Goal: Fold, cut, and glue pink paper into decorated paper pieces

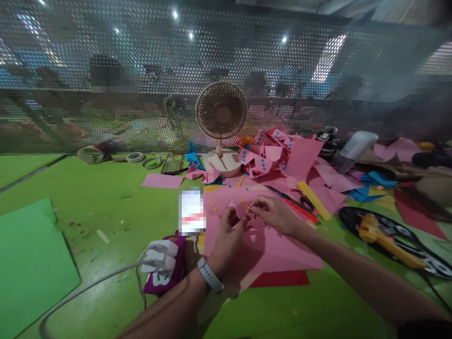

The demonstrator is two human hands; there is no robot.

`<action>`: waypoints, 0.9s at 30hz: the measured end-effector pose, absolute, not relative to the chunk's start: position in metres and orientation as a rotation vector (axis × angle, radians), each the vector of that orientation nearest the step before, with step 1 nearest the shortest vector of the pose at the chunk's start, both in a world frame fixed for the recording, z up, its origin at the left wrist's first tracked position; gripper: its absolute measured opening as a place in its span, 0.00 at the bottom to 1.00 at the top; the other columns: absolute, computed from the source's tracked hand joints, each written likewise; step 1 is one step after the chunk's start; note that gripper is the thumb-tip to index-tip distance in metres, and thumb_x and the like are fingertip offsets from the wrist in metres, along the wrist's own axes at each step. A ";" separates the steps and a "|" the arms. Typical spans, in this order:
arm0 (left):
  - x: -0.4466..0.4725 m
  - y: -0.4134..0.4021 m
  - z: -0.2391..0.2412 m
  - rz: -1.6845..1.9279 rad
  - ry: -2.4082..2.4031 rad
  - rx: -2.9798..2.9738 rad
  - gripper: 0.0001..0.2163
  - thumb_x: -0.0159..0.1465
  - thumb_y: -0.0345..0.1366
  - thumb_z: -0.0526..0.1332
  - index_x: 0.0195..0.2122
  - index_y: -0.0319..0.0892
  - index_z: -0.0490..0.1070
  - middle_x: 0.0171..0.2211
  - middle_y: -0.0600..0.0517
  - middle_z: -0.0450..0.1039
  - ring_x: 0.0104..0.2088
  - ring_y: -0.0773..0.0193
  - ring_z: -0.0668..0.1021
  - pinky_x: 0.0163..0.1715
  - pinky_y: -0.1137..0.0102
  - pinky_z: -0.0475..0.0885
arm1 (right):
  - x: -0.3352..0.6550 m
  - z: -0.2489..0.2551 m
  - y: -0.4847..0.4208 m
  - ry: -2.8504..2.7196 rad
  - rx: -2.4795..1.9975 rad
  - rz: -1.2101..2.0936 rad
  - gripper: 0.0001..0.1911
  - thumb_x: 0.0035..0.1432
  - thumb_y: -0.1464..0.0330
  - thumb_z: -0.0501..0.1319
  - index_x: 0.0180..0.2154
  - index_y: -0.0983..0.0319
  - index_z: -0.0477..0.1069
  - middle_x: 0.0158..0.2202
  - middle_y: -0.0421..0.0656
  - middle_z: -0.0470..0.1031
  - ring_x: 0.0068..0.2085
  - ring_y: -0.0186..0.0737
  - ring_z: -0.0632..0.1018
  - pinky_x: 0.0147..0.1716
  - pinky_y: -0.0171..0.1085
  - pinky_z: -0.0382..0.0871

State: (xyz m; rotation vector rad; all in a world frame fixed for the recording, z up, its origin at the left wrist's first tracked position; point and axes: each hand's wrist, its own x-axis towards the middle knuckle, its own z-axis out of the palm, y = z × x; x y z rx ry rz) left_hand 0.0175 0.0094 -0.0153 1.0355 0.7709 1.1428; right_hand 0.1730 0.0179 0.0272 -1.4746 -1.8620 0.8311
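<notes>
My left hand (229, 233), with a pale band on its wrist, pinches a small folded pink paper (241, 208). Yellow marks show on that paper. My right hand (271, 211) has its fingertips pinched together at the paper's right edge, beside a yellow mark. What lies between those fingertips is too small to make out. Under both hands spreads a large pink sheet (293, 252), with a red sheet (282, 278) poking out at its near edge. Just left of my hands lies a phone (192, 212) with a lit screen and a cable plugged in.
Behind the hands stands a fan (221, 113), beside a heap of folded pink papers (270, 153) with blue dots. At right are a yellow strip (315, 201) and a black board with a yellow tool (391, 240). A purple power strip (165, 278) and a green sheet (35, 263) lie left.
</notes>
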 end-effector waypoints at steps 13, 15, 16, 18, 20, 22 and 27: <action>0.018 0.009 -0.011 1.137 0.741 0.962 0.12 0.56 0.41 0.66 0.33 0.41 0.65 0.35 0.51 0.72 0.38 0.62 0.77 0.39 0.65 0.74 | 0.168 0.029 0.014 -1.792 -1.497 0.836 0.10 0.59 0.64 0.55 0.31 0.63 0.70 0.27 0.41 0.74 0.24 0.33 0.71 0.22 0.32 0.62; 0.019 0.010 -0.014 1.144 0.737 0.956 0.12 0.56 0.41 0.66 0.33 0.41 0.65 0.35 0.51 0.72 0.37 0.62 0.77 0.39 0.64 0.74 | 0.168 0.029 0.013 -1.801 -1.496 0.813 0.10 0.58 0.65 0.55 0.31 0.63 0.70 0.28 0.41 0.74 0.25 0.34 0.72 0.23 0.32 0.62; 0.019 0.010 -0.015 1.148 0.740 0.952 0.12 0.56 0.41 0.66 0.33 0.41 0.65 0.35 0.51 0.72 0.37 0.63 0.77 0.39 0.64 0.74 | 0.168 0.030 0.013 -1.806 -1.492 0.799 0.10 0.58 0.65 0.55 0.30 0.62 0.70 0.28 0.41 0.74 0.26 0.34 0.72 0.23 0.32 0.62; 0.019 0.011 -0.016 1.152 0.746 0.948 0.12 0.56 0.41 0.67 0.33 0.41 0.65 0.35 0.52 0.72 0.36 0.64 0.77 0.38 0.65 0.75 | 0.168 0.030 0.012 -1.806 -1.487 0.798 0.09 0.58 0.65 0.56 0.30 0.62 0.70 0.28 0.42 0.75 0.27 0.34 0.73 0.24 0.32 0.63; 0.019 0.012 -0.016 1.149 0.744 0.948 0.12 0.56 0.40 0.66 0.33 0.41 0.65 0.35 0.52 0.72 0.35 0.64 0.77 0.38 0.65 0.75 | 0.167 0.031 0.012 -1.783 -1.493 0.838 0.09 0.58 0.65 0.55 0.31 0.62 0.70 0.29 0.42 0.75 0.26 0.34 0.73 0.22 0.31 0.63; 0.019 0.011 -0.015 1.143 0.744 0.952 0.12 0.57 0.40 0.66 0.33 0.41 0.65 0.35 0.52 0.72 0.35 0.64 0.77 0.39 0.65 0.75 | 0.167 0.032 0.011 -1.758 -1.503 0.883 0.09 0.58 0.65 0.55 0.32 0.62 0.70 0.29 0.42 0.75 0.24 0.32 0.72 0.20 0.30 0.63; 0.018 0.011 -0.014 1.135 0.752 0.971 0.10 0.58 0.39 0.65 0.34 0.41 0.65 0.36 0.51 0.73 0.38 0.63 0.77 0.39 0.66 0.75 | 0.166 0.034 0.010 -1.731 -1.493 0.941 0.08 0.57 0.65 0.55 0.31 0.62 0.69 0.28 0.42 0.74 0.23 0.32 0.71 0.18 0.30 0.63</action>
